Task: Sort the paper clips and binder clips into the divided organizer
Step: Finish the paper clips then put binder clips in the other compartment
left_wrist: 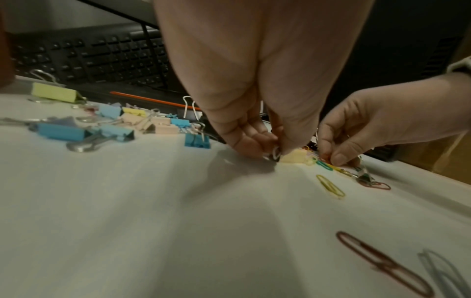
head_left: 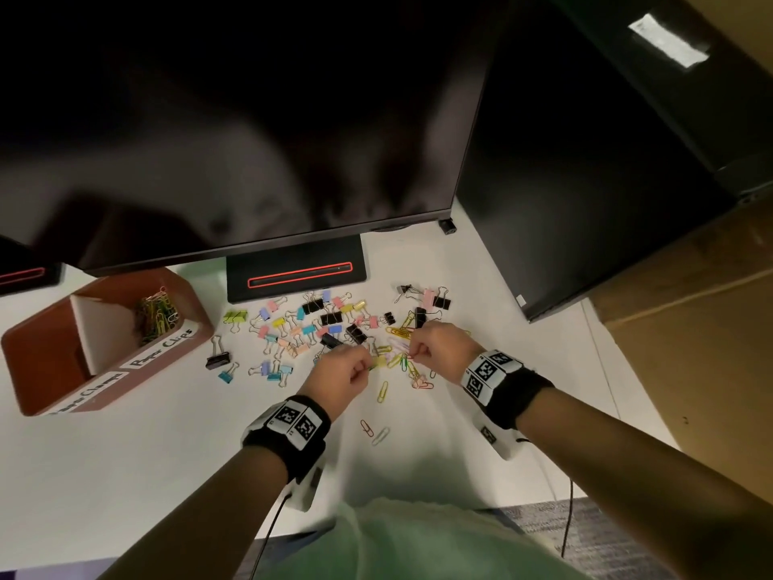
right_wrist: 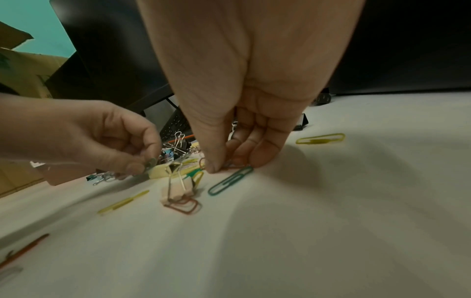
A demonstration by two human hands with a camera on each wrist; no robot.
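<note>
A brown divided organizer (head_left: 54,370) stands at the left, with several paper clips (head_left: 154,316) in its far compartment. Several coloured binder clips (head_left: 313,324) lie in a heap on the white desk. Loose paper clips (head_left: 382,391) are scattered beside and in front of the heap. My left hand (head_left: 368,366) pinches the wire handle of a yellow binder clip (left_wrist: 295,158) lying on the desk. Just to its right, my right hand (head_left: 412,349) pinches a reddish paper clip (right_wrist: 230,167) against the desk, next to a green paper clip (right_wrist: 230,180).
A dark monitor (head_left: 251,119) overhangs the desk, its stand (head_left: 295,274) behind the heap and a keyboard (left_wrist: 89,54) beyond. A black computer case (head_left: 585,161) and a cardboard box (head_left: 690,328) stand at the right. The desk's front edge (head_left: 125,550) is near me.
</note>
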